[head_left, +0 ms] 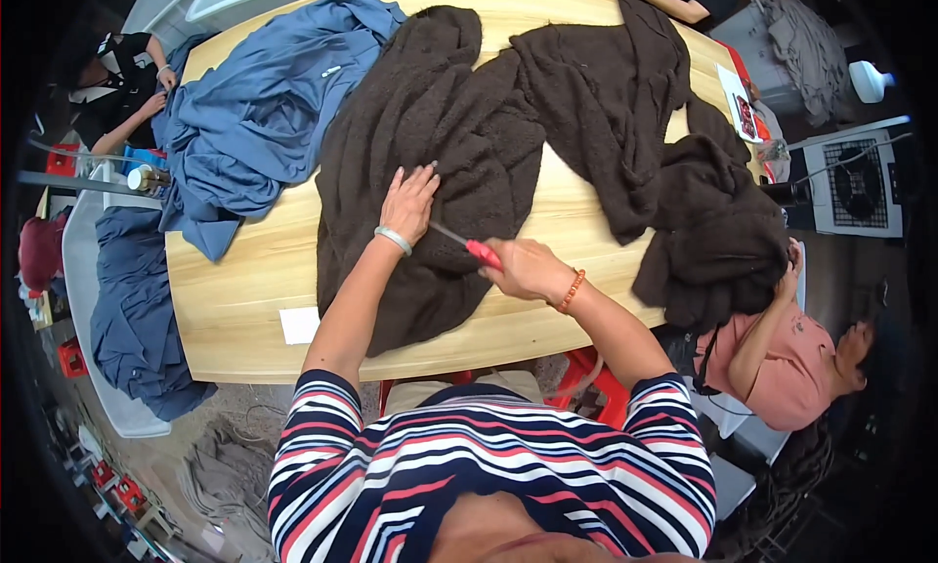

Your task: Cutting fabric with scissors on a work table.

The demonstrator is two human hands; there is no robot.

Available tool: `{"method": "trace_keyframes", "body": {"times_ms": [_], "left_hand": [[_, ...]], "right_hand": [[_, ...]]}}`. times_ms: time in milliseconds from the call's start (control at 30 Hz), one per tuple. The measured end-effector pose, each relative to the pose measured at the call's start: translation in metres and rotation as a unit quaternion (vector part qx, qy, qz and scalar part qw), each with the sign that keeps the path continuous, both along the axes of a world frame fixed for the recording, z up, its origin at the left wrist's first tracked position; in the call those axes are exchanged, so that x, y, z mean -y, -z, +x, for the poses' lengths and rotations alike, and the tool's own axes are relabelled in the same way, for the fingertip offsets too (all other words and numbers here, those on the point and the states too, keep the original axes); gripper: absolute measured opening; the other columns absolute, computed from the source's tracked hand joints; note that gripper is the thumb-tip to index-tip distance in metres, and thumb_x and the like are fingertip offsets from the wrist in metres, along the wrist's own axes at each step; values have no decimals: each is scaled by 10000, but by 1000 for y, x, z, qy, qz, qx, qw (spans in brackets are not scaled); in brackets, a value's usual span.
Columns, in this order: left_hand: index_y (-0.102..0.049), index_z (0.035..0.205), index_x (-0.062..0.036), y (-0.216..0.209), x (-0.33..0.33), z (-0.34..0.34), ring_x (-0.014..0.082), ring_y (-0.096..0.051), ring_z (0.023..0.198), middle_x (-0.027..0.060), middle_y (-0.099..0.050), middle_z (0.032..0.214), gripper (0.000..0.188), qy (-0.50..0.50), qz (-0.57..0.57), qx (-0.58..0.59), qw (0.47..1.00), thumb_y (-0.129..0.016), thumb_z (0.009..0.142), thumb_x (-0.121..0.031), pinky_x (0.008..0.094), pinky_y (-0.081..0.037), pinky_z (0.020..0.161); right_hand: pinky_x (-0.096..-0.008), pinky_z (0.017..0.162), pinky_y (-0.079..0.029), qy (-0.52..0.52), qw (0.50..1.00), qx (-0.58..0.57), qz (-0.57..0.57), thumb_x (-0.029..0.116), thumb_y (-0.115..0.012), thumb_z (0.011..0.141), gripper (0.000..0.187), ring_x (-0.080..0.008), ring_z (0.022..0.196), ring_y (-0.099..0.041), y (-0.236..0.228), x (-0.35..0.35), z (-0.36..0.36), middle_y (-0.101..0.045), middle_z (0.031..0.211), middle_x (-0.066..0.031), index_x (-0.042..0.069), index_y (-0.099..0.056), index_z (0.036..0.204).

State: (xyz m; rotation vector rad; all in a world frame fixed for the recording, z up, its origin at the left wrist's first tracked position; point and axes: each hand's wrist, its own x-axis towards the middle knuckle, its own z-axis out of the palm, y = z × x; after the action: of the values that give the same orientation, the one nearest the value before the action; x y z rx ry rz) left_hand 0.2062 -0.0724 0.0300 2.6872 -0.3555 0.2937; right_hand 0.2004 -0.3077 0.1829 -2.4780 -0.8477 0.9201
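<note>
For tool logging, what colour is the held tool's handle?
Pinkish-red handle, clearest in the head view.

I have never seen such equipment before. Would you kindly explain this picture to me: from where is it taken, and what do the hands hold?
There is no machine at work here: the hands belong to a person wearing the camera on their head. It looks down, and its very wide lens bends straight edges, so the table seems curved.

Brown cloth lies in folds in the middle of the table, with more toward the right. Blue cloth is heaped on the left, and a white card lies near the front edge.

The left hand rests on the brown cloth, holding no tool. The right hand grips a red-handled tool, its thin shaft pointing toward the left hand.

The person in pink at the right is someone else.
</note>
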Motion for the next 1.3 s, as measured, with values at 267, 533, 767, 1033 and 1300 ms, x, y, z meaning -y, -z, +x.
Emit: {"method": "trace_keyframes", "body": {"times_ms": [267, 533, 767, 1033, 1300], "left_hand": [[-465, 1377, -45, -8, -22, -33, 183, -626, 1090, 87, -668, 1179, 491, -24, -414, -75, 907, -559, 899, 19, 298, -459, 975], [-577, 1168, -18, -22, 7, -81, 232, -654, 909, 128, -571, 1115, 476, -253, -311, -67, 914, -767, 741, -105, 305, -494, 818], [-609, 1080, -44, -35, 59, -89, 302, -608, 867, 143, -607, 901, 386, -134, -204, 54, 968, -744, 719, -80, 379, -481, 744], [-547, 1281, -116, -21, 98, -50, 328, -400, 1304, 144, -413, 1439, 541, 28, 10, -26, 999, -721, 783, -234, 441, -326, 1060], [-603, 1229, -95, 14, 86, -59, 314, -526, 1191, 145, -526, 1329, 419, 19, -110, 42, 993, -687, 820, -133, 407, -415, 998]], "right_hand": [[-475, 735, -489, -19, 995, -98, -5, 318, -609, 883, 371, -426, 813, -628, -30, -15, -31, -660, 834, -235, 65, -580, 1153], [-499, 756, -494, 5, 998, -68, 13, 279, -590, 888, 357, -412, 841, -637, -43, -1, -34, -661, 841, -234, 83, -550, 1184], [-498, 739, -482, 146, 989, -15, 5, 275, -609, 886, 410, -444, 829, -621, -38, 65, -33, -648, 840, -249, 94, -524, 1244], [-490, 757, -477, 130, 991, -36, -19, 274, -614, 882, 370, -433, 840, -620, -22, 121, -51, -646, 833, -235, 93, -543, 1197], [-503, 727, -487, -4, 996, -91, -27, 289, -600, 881, 302, -408, 787, -635, 5, 112, -45, -651, 795, -222, 70, -569, 1085]]}}
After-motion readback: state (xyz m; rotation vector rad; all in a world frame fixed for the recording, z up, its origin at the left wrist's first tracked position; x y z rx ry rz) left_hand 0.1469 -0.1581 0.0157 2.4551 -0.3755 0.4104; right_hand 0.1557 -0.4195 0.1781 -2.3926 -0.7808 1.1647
